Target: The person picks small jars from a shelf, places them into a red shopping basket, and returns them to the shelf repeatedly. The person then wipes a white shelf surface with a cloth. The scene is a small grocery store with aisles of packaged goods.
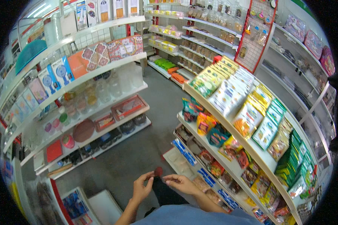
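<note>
In front of my body, near the bottom middle of the view, both hands are raised close together over the aisle floor. My left hand [142,184] has its thumb and fingertips at a small dark red round object [158,171], whose kind I cannot tell. To its right, my right hand [180,183] has thumb and forefinger brought close together beside the object. Whether something thin lies between those fingers is too blurred to tell. Below the hands are my blue shirt [186,215] and a dark trouser leg [167,192].
A white shelf rack [211,109] with packaged snacks stands close on the right. Another rack [101,70] on the left bears boxed fans, gift boxes, glassware and trays. Grey floor [121,157] runs between them. A low white shelf [104,204] is at the lower left.
</note>
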The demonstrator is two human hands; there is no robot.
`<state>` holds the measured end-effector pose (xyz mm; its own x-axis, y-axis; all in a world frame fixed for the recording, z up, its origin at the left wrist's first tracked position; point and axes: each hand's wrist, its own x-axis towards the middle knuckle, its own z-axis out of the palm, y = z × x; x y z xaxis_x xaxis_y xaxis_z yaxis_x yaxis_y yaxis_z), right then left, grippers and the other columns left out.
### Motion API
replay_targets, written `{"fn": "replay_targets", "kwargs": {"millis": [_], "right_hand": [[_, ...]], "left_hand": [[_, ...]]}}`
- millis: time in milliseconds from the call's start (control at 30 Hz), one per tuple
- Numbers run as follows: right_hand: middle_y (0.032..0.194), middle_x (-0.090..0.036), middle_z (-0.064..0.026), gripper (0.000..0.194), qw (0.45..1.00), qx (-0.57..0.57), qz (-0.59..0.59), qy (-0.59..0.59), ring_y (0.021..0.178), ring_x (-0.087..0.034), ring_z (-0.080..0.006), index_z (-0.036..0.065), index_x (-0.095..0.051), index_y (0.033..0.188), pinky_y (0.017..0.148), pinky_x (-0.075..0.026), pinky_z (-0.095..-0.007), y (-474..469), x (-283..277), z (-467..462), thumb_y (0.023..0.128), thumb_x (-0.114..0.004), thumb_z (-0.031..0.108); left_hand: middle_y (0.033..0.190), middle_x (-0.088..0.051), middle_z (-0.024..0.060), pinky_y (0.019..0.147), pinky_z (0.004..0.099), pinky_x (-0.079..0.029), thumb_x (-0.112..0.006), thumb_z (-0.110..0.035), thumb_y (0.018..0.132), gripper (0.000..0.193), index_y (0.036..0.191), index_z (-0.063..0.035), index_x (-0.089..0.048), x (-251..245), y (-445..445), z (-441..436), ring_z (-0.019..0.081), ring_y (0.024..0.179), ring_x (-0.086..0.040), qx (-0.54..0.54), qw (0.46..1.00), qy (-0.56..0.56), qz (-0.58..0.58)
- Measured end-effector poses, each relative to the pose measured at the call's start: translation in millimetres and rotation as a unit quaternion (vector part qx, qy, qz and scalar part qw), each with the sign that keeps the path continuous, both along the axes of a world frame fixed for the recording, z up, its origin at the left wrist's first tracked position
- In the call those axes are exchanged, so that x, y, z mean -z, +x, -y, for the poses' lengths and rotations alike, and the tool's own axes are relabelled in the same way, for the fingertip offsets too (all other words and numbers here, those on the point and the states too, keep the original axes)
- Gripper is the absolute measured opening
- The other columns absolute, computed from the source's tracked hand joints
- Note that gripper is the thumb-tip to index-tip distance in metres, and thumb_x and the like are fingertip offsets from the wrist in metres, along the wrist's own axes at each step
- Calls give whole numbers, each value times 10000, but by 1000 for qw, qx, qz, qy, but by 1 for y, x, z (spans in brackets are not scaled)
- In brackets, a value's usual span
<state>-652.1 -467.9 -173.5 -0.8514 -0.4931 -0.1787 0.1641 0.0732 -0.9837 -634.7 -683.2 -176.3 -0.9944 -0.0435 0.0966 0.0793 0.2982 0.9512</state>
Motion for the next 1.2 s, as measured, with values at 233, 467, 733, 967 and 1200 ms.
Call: {"fn": "replay_targets", "kwargs": {"millis": [233, 467, 733, 967, 1200], "right_hand": [[1112, -670, -63, 357, 1000, -11, 1, -18, 1031, -600, -121, 34, -595, 1261, 909, -467, -280, -181, 8, 43, 973, -591, 244], [1092, -671, -50, 335, 998, 49, 0, -26, 989, -605, -111, 31, -612, 1229, 888, -478, -286, -298, -22, 65, 966, -602, 239], [1104, -673, -65, 335, 990, 136, -10, -22, 1007, -607, -123, 56, -615, 1241, 901, -473, -292, -385, -30, 72, 968, -594, 250], [1148, -664, -90, 361, 921, 388, 35, -20, 1068, -605, -154, 29, -604, 1249, 943, -462, -310, -449, -75, 68, 974, -585, 261], [1155, -661, -77, 371, 864, 498, 51, -49, 1033, -601, -136, 43, -595, 1270, 911, -467, -288, -468, -84, 49, 978, -582, 272]], "left_hand": [[1006, -714, 136, 849, 301, -513, -607, -98, 917, 259, 1159, -19, -657, -3, -190, 45, 180, 959, -678, 0, 1000, 13, 11], [1010, -713, 130, 851, 294, -504, -605, -76, 914, 259, 1161, -17, -652, -27, -334, 55, 175, 943, -673, 56, 998, -13, 11], [1044, -691, 104, 856, 264, -494, -569, -87, 951, 252, 1179, 0, -628, -22, -493, 37, 143, 974, -640, 193, 972, 119, 55], [1034, -697, 102, 829, 264, -489, -581, -108, 948, 265, 1187, -6, -631, -60, -629, -10, 132, 940, -638, 351, 932, 79, 36], [1059, -696, 99, 835, 276, -492, -605, -125, 938, 288, 1199, -3, -628, -92, -696, -136, 125, 936, -638, 511, 849, 116, 61]]}}
